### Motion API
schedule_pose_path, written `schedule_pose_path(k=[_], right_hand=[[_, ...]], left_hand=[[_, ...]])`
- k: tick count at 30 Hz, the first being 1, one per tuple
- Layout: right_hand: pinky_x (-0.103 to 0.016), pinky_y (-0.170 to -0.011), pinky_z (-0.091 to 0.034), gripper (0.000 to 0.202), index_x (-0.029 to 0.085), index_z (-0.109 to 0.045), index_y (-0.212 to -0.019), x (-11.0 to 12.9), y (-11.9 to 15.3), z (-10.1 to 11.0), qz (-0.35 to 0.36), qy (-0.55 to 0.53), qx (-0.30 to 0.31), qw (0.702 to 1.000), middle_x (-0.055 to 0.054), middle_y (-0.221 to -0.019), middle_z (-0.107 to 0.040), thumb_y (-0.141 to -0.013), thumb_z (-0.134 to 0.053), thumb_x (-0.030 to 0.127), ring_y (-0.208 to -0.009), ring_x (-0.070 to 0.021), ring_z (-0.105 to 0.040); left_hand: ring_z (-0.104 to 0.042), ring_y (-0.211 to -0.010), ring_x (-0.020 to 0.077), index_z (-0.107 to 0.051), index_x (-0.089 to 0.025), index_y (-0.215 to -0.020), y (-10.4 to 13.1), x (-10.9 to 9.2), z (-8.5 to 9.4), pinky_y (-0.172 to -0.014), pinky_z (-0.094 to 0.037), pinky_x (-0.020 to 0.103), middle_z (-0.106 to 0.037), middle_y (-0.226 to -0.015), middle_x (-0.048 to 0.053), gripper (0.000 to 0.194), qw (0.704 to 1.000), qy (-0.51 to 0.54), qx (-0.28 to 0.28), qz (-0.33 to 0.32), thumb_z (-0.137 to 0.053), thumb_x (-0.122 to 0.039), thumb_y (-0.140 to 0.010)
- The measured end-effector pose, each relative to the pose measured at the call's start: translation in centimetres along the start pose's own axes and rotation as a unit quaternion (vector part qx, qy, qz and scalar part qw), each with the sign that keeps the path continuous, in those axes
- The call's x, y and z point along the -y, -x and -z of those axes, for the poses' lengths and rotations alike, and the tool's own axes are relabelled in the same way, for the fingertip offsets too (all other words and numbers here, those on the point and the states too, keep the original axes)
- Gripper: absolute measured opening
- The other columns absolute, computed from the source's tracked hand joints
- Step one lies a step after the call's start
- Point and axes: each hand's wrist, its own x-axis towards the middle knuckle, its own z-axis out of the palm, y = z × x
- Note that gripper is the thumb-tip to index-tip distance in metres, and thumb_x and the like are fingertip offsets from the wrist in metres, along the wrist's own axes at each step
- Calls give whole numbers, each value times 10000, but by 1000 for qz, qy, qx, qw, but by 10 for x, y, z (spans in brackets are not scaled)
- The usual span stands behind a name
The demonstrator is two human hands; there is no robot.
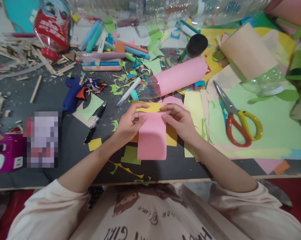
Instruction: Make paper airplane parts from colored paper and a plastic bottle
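Note:
A pink paper piece (152, 140) hangs between both hands near the table's front middle, its upper edge folded or curled. My left hand (132, 122) pinches its upper left corner between thumb and fingers. The upper right corner is pinched by my right hand (177, 120). Beneath and behind it lies yellow paper (172, 136), with a green rectangle (131, 155) at the lower left. Just beyond the hands rests a clear bottle wrapped in pink paper (182, 75), lying on its side with a teal cap.
Scissors (234, 115) with red and yellow handles lie on green paper (277, 130) at right. A blue glue gun (72, 93), a black pen (95, 123) and a white marker (128, 91) are at left. Markers, paper scraps and a red-labelled bottle (52, 30) fill the back.

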Motion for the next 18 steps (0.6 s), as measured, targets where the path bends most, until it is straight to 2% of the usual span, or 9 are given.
schedule_pose_path(k=[3,6,13,18], right_hand=[[-272,-570,-468,223,217,-592,-782,1,-1,0,-13,-6,-22,1000,39,-644,-583,-782,-703,411,-583,-110,-553],[-269,-557,-456,243,217,-593,-740,1,0,-1,-16,-2,-42,999,36,-638,-583,-757,-726,419,-577,-111,-541],[-275,-554,-448,254,218,-596,-709,2,0,-2,-6,16,-56,998,27,-640,-591,-752,-730,429,-574,-114,-528],[-277,-563,-457,239,219,-633,-737,1,0,-2,-7,-2,-60,998,26,-649,-609,-735,-749,428,-588,-116,-548]], left_hand=[[-531,-537,90,-542,-207,-1078,0,0,1,-510,-410,212,-622,-699,-33,264,1000,-3,9,6,-577,-337,-851],[-535,-556,95,-549,-208,-1086,0,-1,1,-534,-416,220,-628,-728,-26,268,1000,-2,13,14,-574,-342,-855],[-543,-604,110,-604,-211,-1082,-2,0,4,-564,-421,233,-646,-816,-1,242,1000,-9,24,15,-548,-329,-879],[-546,-628,106,-649,-206,-1051,-3,0,5,-563,-412,229,-682,-922,20,234,999,-35,9,-4,-545,-322,-876]])
